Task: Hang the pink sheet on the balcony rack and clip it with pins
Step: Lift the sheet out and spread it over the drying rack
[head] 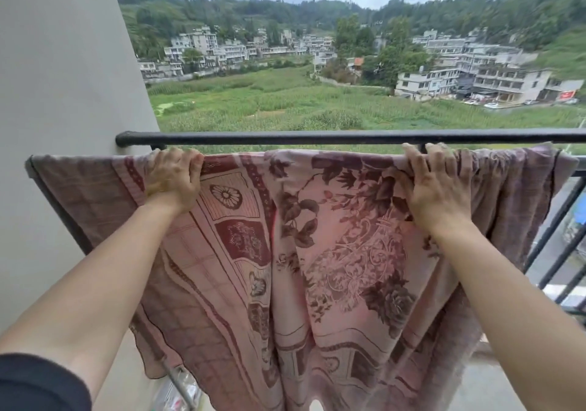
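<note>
The pink sheet (317, 252), printed with dark red flowers and borders, hangs over the near bar of the black balcony rack (31, 164), and its folds drop toward the floor. My left hand (172, 179) grips the sheet's top edge on the bar at the left. My right hand (439, 185) is curled over the sheet's top edge on the bar at the right. A second black bar (285, 137) of the rack runs just beyond and a little higher, bare. No pins are in view.
A beige wall (63, 93) fills the left side, where the rack is fixed. A black balcony railing (558, 226) with vertical bars stands at the right. Beyond lie green fields and white buildings. A metal frame (182, 385) shows at the bottom, below the sheet.
</note>
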